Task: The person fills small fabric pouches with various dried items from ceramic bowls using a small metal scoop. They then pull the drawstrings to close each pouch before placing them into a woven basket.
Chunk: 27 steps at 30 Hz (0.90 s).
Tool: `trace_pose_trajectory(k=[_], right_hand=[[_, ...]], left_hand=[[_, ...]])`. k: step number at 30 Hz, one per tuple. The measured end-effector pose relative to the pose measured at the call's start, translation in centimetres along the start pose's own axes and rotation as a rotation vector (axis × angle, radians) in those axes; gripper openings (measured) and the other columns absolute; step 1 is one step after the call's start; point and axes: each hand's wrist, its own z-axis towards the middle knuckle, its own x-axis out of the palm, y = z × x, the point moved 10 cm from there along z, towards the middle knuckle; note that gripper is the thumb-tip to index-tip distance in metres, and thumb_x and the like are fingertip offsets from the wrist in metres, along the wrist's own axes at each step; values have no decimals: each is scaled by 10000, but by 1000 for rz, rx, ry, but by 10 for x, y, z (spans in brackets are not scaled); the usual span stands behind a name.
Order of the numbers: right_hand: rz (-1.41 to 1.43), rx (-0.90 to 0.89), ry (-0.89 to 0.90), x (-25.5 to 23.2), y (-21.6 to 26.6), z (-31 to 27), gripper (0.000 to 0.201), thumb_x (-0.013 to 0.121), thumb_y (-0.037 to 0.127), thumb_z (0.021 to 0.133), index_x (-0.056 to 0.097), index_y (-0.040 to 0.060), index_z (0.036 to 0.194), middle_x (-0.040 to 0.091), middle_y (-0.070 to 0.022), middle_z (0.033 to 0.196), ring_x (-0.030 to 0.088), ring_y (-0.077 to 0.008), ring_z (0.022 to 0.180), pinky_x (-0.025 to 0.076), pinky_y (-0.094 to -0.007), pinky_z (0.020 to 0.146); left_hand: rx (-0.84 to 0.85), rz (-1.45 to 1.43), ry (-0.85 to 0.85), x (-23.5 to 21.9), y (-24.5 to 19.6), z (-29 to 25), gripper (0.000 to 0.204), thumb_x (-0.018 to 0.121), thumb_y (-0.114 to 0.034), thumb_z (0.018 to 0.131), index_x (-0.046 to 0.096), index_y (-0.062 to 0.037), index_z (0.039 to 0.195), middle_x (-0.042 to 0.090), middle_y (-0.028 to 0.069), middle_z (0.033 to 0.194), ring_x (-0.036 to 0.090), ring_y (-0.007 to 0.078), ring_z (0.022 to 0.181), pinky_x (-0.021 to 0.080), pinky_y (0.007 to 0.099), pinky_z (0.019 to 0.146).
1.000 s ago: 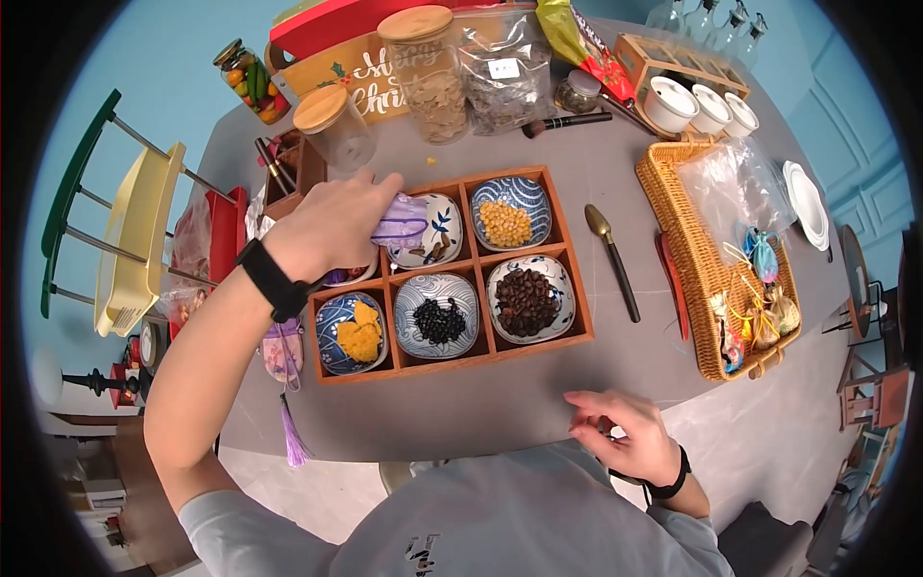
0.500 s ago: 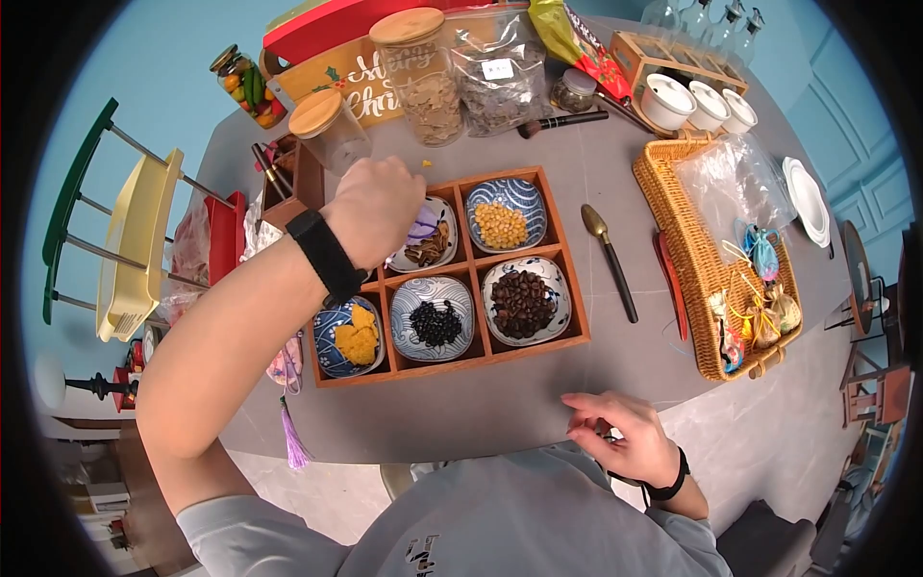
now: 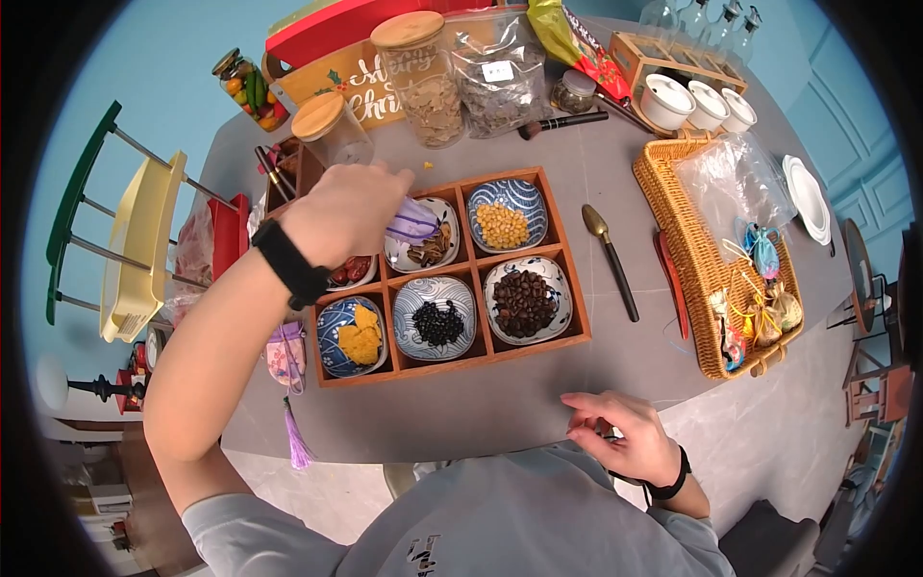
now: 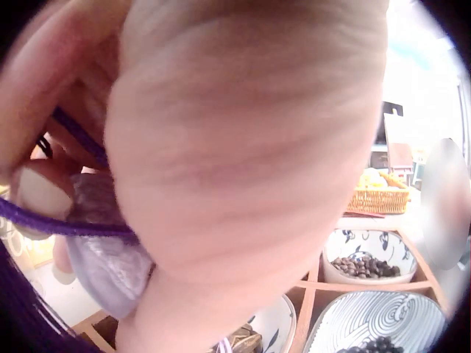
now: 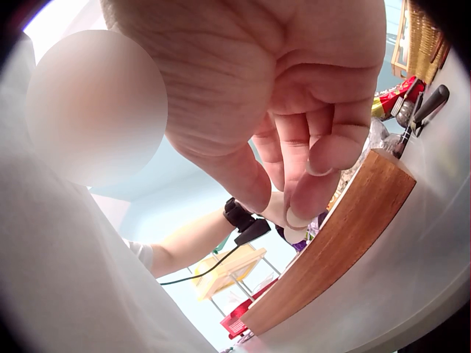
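My left hand (image 3: 351,212) grips a small lilac pouch (image 3: 411,221) over the upper middle bowl, which holds brown dried slices (image 3: 430,252). In the left wrist view the fingers curl round the pouch (image 4: 110,268) and its purple cord (image 4: 88,234). The wooden divided tray (image 3: 452,371) also holds bowls of yellow kernels (image 3: 503,225), dark brown beans (image 3: 524,302), black grains (image 3: 437,323), yellow pieces (image 3: 361,338) and red dried fruit (image 3: 352,270), partly hidden by the hand. My right hand (image 3: 630,438) hangs at the table's front edge, fingers loosely bent, holding nothing.
A spoon (image 3: 611,262) lies right of the tray, beside red tongs (image 3: 672,287) and a wicker basket (image 3: 713,337) with small pouches. Lidded jars (image 3: 428,91) and a clear bag (image 3: 498,91) stand behind. A pink pouch (image 3: 286,358) with a purple tassel lies left.
My left hand first moved right over the upper middle bowl with the lilac pouch, then drew back slightly left, uncovering the red fruit. My right hand has stayed in place.
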Motion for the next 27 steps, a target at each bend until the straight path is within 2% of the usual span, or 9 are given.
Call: trace_pose_trajectory(k=[3,6,8,11,15,18,19,23,27], right_hand=[[-2,-3,1,0,1,0,374,794,23,844,698,29,1205,709,-58,822,670,-182,675,538,-302,587],[4,0,6,2,-1,0,380,794,23,843,696,30,1210,708,-59,823,665,-180,669,540,-303,596],[10,8,8,3,-3,1,383,793,22,842,695,29,1212,707,-61,824,664,-179,667,540,-303,601],[22,17,11,6,-4,2,386,792,20,840,694,28,1213,707,-63,823,664,-177,665,540,-299,604],[25,26,16,11,-6,5,399,796,17,831,694,27,1217,711,-64,821,664,-173,661,542,-293,609],[24,29,43,14,-5,6,409,783,-10,827,686,16,1223,723,-67,835,671,-158,673,547,-278,605],[23,26,59,15,-4,7,409,765,-33,831,680,7,1228,727,-67,841,677,-146,689,548,-269,599],[41,9,74,22,4,10,433,803,11,817,682,24,1233,721,-69,825,664,-171,645,544,-289,591],[84,-180,162,34,57,28,493,824,67,803,675,39,1272,724,-46,828,658,-183,622,551,-316,576]], left_hand=[[-48,-233,-44,-4,19,-15,546,797,-55,722,536,-64,1202,578,182,1136,644,427,1026,533,472,854],[119,-514,-175,-13,27,-31,525,785,-23,739,538,-71,1200,569,155,1100,619,383,1068,511,432,879],[83,-681,-178,-18,34,-49,586,788,35,723,530,-83,1235,559,78,1104,600,228,1070,482,344,947],[48,-1030,-224,-18,38,-79,655,776,81,709,510,-87,1284,551,17,1168,542,119,1132,443,276,998],[223,-1080,-397,-30,30,-117,686,808,61,651,537,-66,1268,551,54,1193,542,183,1189,416,312,1057],[359,-1201,-429,-35,19,-136,670,870,-72,665,550,-57,1254,559,76,1202,550,222,1171,428,349,1041],[360,-1226,-440,-32,18,-142,639,887,-184,716,547,-53,1241,561,91,1194,550,237,1154,435,375,1025],[405,-1269,-489,-35,8,-160,437,816,-96,831,517,-95,1150,578,155,1159,587,191,960,488,313,873],[440,-1294,-453,-22,-6,-168,615,885,-173,762,514,-65,1241,558,109,1187,554,238,1110,456,370,979]])
